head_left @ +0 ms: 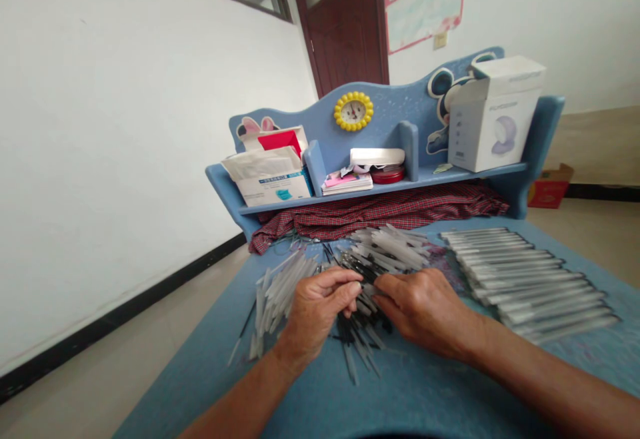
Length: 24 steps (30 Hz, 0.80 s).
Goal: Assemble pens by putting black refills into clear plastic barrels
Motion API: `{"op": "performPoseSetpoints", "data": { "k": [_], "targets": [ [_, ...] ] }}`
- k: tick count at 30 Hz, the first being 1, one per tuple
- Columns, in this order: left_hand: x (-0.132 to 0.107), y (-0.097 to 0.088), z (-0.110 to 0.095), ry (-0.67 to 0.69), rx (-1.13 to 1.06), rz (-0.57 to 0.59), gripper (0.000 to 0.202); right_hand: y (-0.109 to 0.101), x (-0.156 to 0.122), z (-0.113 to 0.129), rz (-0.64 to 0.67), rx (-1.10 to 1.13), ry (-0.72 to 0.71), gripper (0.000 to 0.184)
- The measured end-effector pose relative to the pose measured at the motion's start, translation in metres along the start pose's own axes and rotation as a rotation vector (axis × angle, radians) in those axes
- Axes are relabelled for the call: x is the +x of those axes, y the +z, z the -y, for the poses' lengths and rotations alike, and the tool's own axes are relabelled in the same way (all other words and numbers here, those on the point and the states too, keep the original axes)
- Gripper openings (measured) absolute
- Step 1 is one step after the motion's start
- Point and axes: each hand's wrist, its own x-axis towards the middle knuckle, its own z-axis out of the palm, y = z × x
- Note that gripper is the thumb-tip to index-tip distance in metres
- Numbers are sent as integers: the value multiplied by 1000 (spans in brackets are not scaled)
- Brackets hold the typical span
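My left hand (320, 302) is closed in a pinch over the middle of a blue table, with a small dark piece just showing at the fingertips. Facing it, my right hand (425, 309) is closed too, and its fingers hide most of what they grip. Beneath both hands lies a loose heap of thin black pieces (357, 332), like pen parts. Frosted translucent tubes (287, 289) are piled by my left hand, and another bundle of tubes (390, 246) lies behind my hands. To the right, slim pen-like sticks with dark ends (530, 282) rest in a neat stacked row.
A blue shelf (320, 202) stands along the table's back, with a red checked cloth (380, 212) under it. It carries a mask box (275, 186), a white box (495, 119) and a yellow flower-shaped clock (353, 111). A white wall (125, 126) is at left.
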Motion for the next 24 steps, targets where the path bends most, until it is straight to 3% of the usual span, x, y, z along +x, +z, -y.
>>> {"op": "performPoseSetpoints", "data": {
  "k": [14,24],
  "targets": [
    [-1,2,-3,88,98,-6,10,0,1,2,6,-16,-5,15],
    [-2,-1,-5,240,254,51,10,-2,0,3,42,-52,0,16]
  ]
}}
